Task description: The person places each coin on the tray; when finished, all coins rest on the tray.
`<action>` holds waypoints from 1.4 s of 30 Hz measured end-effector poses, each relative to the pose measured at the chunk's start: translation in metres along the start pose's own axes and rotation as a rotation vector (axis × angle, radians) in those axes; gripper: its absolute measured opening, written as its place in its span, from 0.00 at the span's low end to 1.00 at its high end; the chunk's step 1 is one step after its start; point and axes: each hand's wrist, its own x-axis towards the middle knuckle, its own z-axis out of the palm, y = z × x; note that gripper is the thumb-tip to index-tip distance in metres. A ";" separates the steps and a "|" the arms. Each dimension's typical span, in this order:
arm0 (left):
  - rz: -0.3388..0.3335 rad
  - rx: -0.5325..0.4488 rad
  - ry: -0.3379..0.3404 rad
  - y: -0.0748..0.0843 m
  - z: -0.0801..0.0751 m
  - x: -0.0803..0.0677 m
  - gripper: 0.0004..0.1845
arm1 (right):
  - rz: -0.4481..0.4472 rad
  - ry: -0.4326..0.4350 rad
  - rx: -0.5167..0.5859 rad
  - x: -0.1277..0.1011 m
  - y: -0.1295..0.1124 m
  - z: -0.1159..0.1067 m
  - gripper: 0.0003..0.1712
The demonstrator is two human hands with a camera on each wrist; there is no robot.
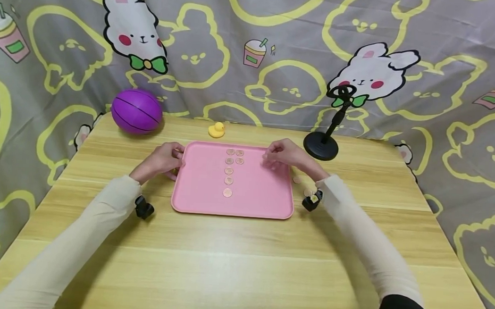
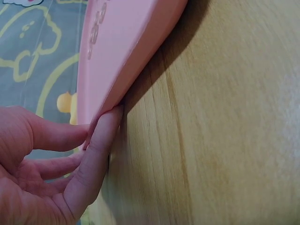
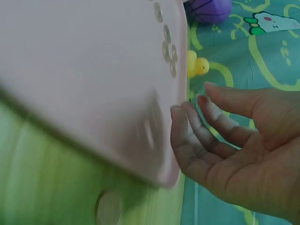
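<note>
A pink tray [image 1: 202, 194] lies on the wooden table. On it sit several round coins [image 1: 228, 171], in one column with a shorter second column beside its far end. My left hand [image 1: 162, 161] pinches the tray's left rim; in the left wrist view the thumb [image 2: 61, 137] lies on the rim and a finger is against its outer side. Over the tray's far right part hovers my right hand [image 1: 287, 154], its fingers loosely bent. Nothing shows between those fingers in the right wrist view. Beside the tray's right edge a loose coin [image 3: 109, 207] lies on the table.
At the back left stands a purple ball [image 1: 137, 111]. A yellow rubber duck [image 1: 217, 130] sits behind the tray. The black stand [image 1: 322, 146] with a round base is behind my right forearm. A patterned curtain [image 1: 217, 91] hangs along the table's back edge.
</note>
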 end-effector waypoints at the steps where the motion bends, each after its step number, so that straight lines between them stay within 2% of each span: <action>1: 0.001 -0.003 -0.002 0.000 0.000 0.000 0.29 | -0.014 0.009 -0.020 -0.004 0.003 -0.003 0.10; 4: 0.004 -0.010 -0.006 -0.001 -0.001 0.001 0.30 | -0.041 0.031 -0.065 -0.017 0.012 -0.013 0.10; 10: 0.030 -0.017 -0.007 -0.003 -0.003 0.001 0.28 | -0.132 0.080 -0.073 -0.038 0.031 -0.028 0.08; 17: 0.000 -0.002 -0.001 -0.002 -0.003 0.000 0.28 | -0.170 0.132 -0.107 -0.053 0.052 -0.038 0.07; 21: -0.005 -0.002 0.000 -0.001 -0.003 0.000 0.29 | -0.177 0.105 -0.123 -0.057 0.064 -0.039 0.07; 26: -0.003 0.000 0.001 -0.004 -0.002 0.002 0.29 | -0.206 0.020 -0.115 -0.061 0.075 -0.038 0.11; 29: -0.002 -0.004 -0.001 -0.005 -0.002 0.002 0.29 | -0.180 -0.036 -0.072 -0.064 0.080 -0.038 0.13; 32: 0.000 -0.008 0.001 -0.004 -0.003 0.001 0.29 | -0.158 -0.047 -0.056 -0.064 0.087 -0.035 0.12; 39: 0.004 -0.006 -0.002 -0.004 -0.002 0.001 0.28 | -0.250 0.016 -0.126 -0.064 0.094 -0.028 0.07; 42: 0.005 -0.009 -0.008 -0.003 -0.001 0.002 0.28 | -0.257 0.078 -0.157 -0.066 0.093 -0.027 0.05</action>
